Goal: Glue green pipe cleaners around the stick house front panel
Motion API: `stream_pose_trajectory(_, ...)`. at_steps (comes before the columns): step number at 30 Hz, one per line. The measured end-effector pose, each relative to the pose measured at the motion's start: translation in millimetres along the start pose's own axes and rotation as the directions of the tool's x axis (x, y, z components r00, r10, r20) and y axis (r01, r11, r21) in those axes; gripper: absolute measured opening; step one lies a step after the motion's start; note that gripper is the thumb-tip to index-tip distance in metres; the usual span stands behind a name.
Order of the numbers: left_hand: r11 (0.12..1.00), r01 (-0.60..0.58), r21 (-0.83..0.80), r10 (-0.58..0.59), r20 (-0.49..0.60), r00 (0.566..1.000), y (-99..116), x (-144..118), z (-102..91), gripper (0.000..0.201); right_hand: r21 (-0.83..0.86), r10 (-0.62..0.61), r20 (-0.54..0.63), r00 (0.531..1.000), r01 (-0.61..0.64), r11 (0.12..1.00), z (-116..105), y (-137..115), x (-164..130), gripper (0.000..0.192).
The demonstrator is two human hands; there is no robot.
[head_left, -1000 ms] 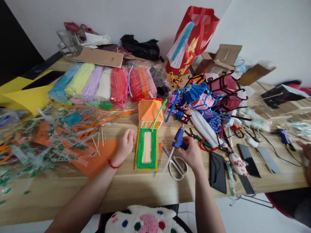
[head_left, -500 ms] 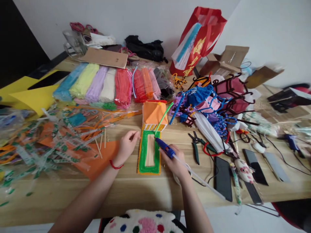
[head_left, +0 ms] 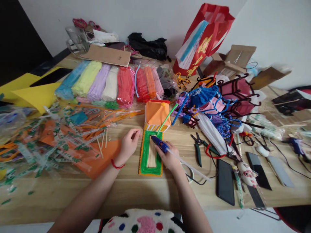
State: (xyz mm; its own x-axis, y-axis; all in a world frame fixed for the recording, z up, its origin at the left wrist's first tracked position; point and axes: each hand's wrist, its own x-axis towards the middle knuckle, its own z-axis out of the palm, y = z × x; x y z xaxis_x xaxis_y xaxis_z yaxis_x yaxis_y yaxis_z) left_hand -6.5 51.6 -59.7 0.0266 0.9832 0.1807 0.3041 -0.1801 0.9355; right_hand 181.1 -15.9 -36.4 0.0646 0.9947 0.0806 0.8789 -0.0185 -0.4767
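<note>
A small model house with an orange roof (head_left: 156, 113) stands in the middle of the table. From its front runs a base with a green border (head_left: 143, 158), an orange edge and a strip of thin sticks (head_left: 152, 158) down the centre. My right hand (head_left: 168, 157) is closed round a blue hot glue gun (head_left: 159, 143), its nozzle over the upper end of the sticks. A clear glue stick trails from the gun's rear. Beside the base's upper left edge is my left hand (head_left: 130, 142), fingers curled in; whatever they pinch is hidden. A green pipe cleaner (head_left: 167, 119) leans against the house.
Bundles of coloured pipe cleaners (head_left: 94, 81) lie behind. Plastic scraps and orange strips (head_left: 60, 139) cover the left side, near an orange sheet (head_left: 107, 158). To the right are pliers (head_left: 198, 149), a phone (head_left: 225, 181), a tape roll (head_left: 190, 171) and finished pipe-cleaner pieces (head_left: 206, 100).
My right hand has moved the glue gun left, bringing its nozzle from the green border to over the sticks. My left hand stays by the base's edge. The whole view has shifted slightly.
</note>
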Motion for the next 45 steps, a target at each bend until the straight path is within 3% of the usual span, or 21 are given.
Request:
stream_pose_trajectory(35, 0.994, -0.007, 0.111, 0.002, 0.047, 0.999, 1, 0, -1.3, 0.024, 0.015, 0.08, -0.063, 0.995, -0.079, 0.997, -1, 14, -5, 0.038)
stream_pose_trajectory(45, 0.989, -0.01, 0.146, 0.003, 0.051, 0.999, 2, -1, -2.2, 0.029, -0.043, 0.134, -0.046, 0.99, -0.136, 0.99, -13, 3, -7, 0.035)
